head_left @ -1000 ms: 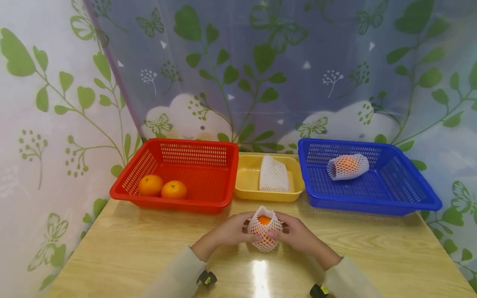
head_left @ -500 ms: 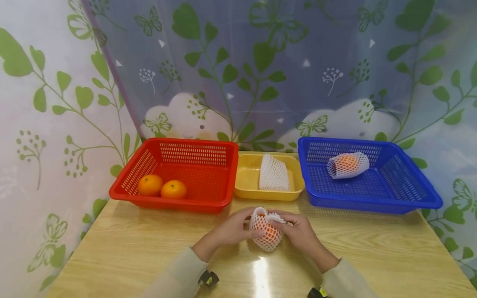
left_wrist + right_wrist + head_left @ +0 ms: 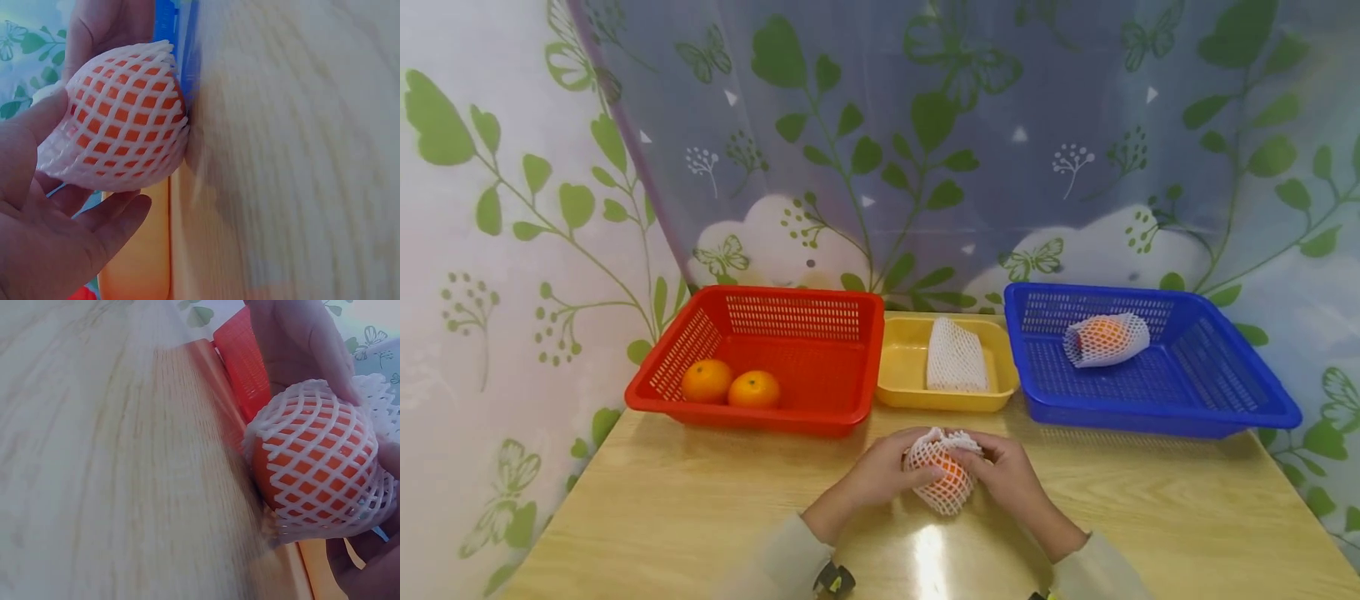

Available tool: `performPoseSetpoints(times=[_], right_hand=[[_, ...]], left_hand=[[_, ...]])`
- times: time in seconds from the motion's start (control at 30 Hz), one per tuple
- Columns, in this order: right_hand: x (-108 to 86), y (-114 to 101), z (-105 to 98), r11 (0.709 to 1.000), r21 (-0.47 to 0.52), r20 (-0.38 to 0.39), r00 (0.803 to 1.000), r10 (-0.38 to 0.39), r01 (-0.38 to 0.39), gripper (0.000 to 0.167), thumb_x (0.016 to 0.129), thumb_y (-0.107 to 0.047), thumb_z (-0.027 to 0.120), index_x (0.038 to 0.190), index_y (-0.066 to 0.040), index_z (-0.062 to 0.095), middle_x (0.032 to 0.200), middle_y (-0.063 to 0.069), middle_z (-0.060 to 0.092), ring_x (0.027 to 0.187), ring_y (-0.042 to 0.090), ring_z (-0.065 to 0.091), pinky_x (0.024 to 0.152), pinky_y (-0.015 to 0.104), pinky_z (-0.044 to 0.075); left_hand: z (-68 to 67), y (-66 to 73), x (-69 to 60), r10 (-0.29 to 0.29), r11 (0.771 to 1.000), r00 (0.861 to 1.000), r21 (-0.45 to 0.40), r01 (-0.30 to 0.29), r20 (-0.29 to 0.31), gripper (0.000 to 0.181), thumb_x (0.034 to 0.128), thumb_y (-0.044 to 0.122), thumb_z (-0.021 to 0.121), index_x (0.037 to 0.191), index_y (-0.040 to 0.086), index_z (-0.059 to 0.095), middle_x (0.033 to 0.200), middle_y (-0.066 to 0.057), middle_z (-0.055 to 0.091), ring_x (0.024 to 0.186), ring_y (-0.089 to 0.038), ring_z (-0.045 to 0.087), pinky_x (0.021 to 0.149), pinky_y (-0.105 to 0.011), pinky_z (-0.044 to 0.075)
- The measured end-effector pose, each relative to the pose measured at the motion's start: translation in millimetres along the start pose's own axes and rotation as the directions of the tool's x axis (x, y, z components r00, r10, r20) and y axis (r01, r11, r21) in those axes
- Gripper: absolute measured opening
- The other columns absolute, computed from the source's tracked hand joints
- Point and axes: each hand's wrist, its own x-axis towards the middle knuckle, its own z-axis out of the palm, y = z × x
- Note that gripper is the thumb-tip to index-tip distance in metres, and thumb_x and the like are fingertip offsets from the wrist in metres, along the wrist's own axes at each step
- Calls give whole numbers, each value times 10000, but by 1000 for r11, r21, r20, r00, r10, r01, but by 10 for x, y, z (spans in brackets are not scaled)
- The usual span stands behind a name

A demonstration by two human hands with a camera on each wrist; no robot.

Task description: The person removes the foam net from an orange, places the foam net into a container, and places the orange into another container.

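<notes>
Between the two hands, at the front of the table, is an orange in a white foam net sleeve [image 3: 946, 479]. My left hand [image 3: 883, 468] grips it from the left, its thumb on the near side of the netting. From the right, my right hand [image 3: 1006, 477] pinches the upper part of the net, thumb in front. In the left wrist view the netted orange [image 3: 128, 119] shows its mesh stretched round the fruit. The right wrist view has the orange [image 3: 319, 462] with a bare patch at the net's lower opening and loose net at the other end.
A red basket [image 3: 805, 417] at the left holds two bare oranges [image 3: 730, 385]. Behind the hands, a yellow tray [image 3: 898, 350] bears flat white foam nets [image 3: 957, 357]. The blue basket [image 3: 1157, 417] at the right contains another netted orange [image 3: 1107, 337].
The net's top, standing open around the orange a second ago, is now gathered in over it. The right hand has shifted its fingers up onto the net's edge; the left keeps its grip.
</notes>
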Motion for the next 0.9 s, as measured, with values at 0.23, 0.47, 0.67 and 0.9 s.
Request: performPoseSetpoints(times=[0.23,0.47,0.67,0.9], right_hand=[[-61,18,-7,999,38,30,1000,2,-3,313,926,-103,659,1215,17,645,1129,154,686,975,51,630,812,236,532],[-94,41,-4,995,84,115,992,48,-58,454,937,-124,650,1355,7,530,1299,190,586,1086,68,590,872,225,508],[-91,48,9,993,99,146,988,46,-61,480,917,-105,672,1352,32,523,1270,203,600,1084,63,591,900,222,494],[-87,56,23,992,96,141,987,73,-87,467,901,-119,695,1322,27,555,1213,188,636,1037,73,612,874,231,512]], left_hand=[[75,50,-18,-9,997,994,71,17,-110,423,900,253,702,1261,41,641,1321,-77,605,1249,-256,534,1063,-423,402],[126,57,-5,-19,999,980,25,25,-196,280,860,32,717,1140,48,720,1198,-54,678,1125,-235,627,920,-335,517],[136,74,-7,-19,999,964,30,28,-265,248,825,-54,705,1063,6,742,1080,-100,716,1020,-245,675,862,-352,548],[114,78,-10,-43,999,967,3,45,-251,241,846,93,749,1079,29,740,1066,-72,723,983,-192,678,824,-290,552]])
